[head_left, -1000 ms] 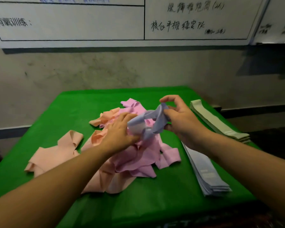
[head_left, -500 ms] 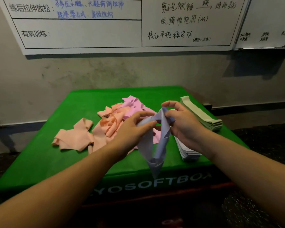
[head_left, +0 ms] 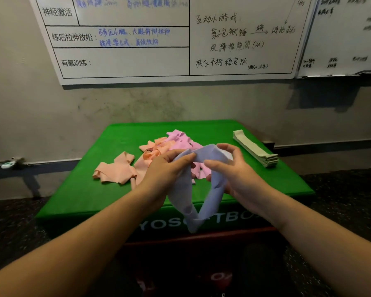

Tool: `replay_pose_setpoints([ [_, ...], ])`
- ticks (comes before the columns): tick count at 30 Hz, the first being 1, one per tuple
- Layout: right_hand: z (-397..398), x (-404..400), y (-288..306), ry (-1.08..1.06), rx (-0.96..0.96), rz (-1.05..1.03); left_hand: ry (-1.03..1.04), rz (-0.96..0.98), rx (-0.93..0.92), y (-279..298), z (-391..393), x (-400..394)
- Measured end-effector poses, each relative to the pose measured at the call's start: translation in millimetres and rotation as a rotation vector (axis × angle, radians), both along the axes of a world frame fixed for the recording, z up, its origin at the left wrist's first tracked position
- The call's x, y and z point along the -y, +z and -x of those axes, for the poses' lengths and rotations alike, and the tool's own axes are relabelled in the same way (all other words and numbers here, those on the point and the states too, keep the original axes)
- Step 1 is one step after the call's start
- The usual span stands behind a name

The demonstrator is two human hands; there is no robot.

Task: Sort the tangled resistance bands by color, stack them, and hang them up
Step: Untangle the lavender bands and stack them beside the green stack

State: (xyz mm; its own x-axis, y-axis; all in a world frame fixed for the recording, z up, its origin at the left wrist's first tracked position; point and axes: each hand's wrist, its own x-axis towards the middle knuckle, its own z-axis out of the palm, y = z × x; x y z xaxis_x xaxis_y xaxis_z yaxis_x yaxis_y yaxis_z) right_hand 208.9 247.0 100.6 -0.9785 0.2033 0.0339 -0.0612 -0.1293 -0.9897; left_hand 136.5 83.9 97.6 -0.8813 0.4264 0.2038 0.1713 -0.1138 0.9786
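1. I am holding the lavender band (head_left: pixel 198 198) up in front of me with both hands, clear of the pile; a second ago it was still low against the pink bands, and half a second ago it was only starting to hang. It is now drooping as an open loop whose bottom fold is hanging past the front edge of the green box (head_left: pixel 77 189).
2. My left hand (head_left: pixel 165 170) is pinching the loop's upper left edge between curled fingers and thumb. My right hand (head_left: pixel 234 168) is gripping the upper right part, fingers curled over the top.
3. In my judgement this band is now freed and is ready to be flattened and stacked.
4. The band is looking thin, limp and smooth, with one twist near the bottom.
5. Behind my hands, the pink bands (head_left: pixel 180 139) and peach bands (head_left: pixel 116 170) are lying tangled together, unsorted.
6. Farther right, a pale green stack (head_left: pixel 255 150) is lying folded flat. The lavender stack seen a second ago is hidden behind my right hand.
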Motion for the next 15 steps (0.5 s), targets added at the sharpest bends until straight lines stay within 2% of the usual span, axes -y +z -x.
replay_pose_setpoints([
  [3,-22,5,1,-0.011,0.006,-0.126,0.012,-0.024,-0.041,7,-24,5],
  [8,-53,-3,5,0.001,-0.09,-0.017,0.044,0.009,-0.052,7,-48,21],
  [12,-70,-3,5,0.061,-0.103,0.1,-0.039,0.04,0.008,3,-57,27],
  [15,-77,-4,3,-0.06,-0.169,-0.007,-0.096,0.085,-0.004,-2,-63,27],
])
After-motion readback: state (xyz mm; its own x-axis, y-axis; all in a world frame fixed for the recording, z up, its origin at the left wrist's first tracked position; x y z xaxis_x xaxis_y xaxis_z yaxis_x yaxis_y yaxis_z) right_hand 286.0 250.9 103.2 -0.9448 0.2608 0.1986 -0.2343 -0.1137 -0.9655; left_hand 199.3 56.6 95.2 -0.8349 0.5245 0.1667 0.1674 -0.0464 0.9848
